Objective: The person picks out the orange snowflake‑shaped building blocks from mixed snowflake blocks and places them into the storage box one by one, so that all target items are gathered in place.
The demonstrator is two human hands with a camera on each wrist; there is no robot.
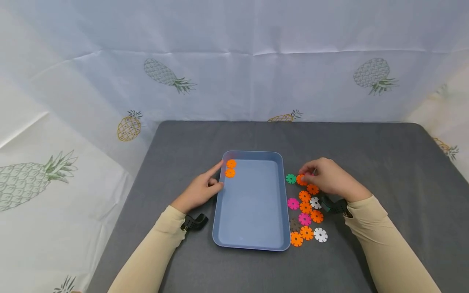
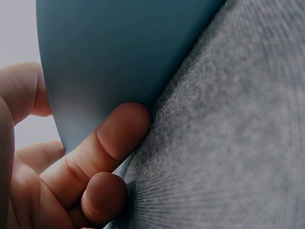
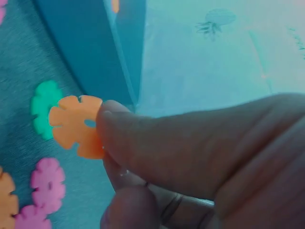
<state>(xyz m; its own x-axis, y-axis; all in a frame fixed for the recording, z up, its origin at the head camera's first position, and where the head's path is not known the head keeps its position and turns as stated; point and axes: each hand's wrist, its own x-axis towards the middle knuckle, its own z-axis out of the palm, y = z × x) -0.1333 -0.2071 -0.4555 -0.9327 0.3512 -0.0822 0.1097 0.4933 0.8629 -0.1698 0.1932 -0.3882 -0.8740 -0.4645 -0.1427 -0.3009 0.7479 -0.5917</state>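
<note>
My right hand (image 1: pixel 327 177) pinches an orange notched disc (image 3: pixel 74 126) by its edge between thumb and fingers, to the right of the tray. A green notched disc (image 1: pixel 291 178) lies beside it, close to the tray wall. At the tray's left side, my left hand (image 1: pixel 200 189) holds the blue-grey tray (image 1: pixel 253 215). Its thumb and index finger reach the rim, while another finger (image 2: pixel 126 129) presses the outer wall. Inside the tray, two orange discs (image 1: pixel 230 168) sit near the far left corner.
Several more notched discs lie right of the tray: orange (image 1: pixel 316 216), pink (image 1: pixel 293 204), white (image 1: pixel 320 235) and a dark one (image 1: pixel 294 224). A grey cloth (image 1: pixel 176 154) covers the table. Behind hangs a white curtain (image 1: pixel 227 89) printed with pineapples.
</note>
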